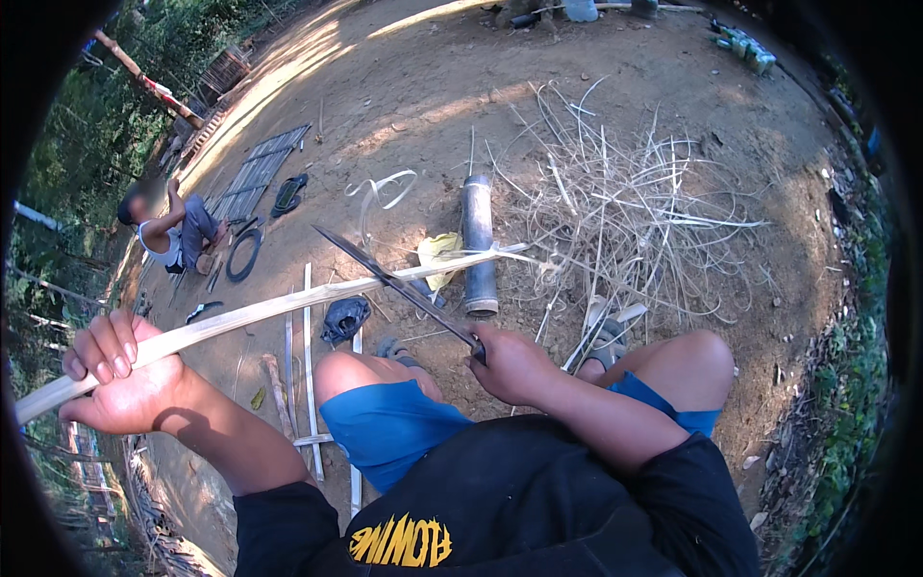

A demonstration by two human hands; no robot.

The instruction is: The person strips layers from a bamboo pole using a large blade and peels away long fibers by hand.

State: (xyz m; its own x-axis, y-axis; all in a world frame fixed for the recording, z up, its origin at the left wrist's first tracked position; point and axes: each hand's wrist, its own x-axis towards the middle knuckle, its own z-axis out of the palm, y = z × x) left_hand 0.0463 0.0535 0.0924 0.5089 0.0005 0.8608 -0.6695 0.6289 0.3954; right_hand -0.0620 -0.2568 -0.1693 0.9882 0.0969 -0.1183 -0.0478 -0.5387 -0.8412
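Observation:
My left hand [130,380] is closed around the near end of a long, pale bamboo strip [240,315]. The strip slants up to the right across the view, and its far end passes over a dark bamboo tube [479,226] lying on the ground. In my right hand [514,363] is the handle of a long-bladed knife [351,250]. Its blade points up and left and crosses the strip near the middle; whether the edge touches the strip I cannot tell. Just beyond the tube's right side lies a tangled heap of thin bamboo shavings [644,202].
Loose strips [310,375] and a dark plastic bag [344,319] lie left of my knees. A yellow crumpled piece [440,255] sits beside the tube. Farther left, another person [173,231] sits near a slatted bamboo panel [260,173], a black coil [244,255] and dark sandals [288,194].

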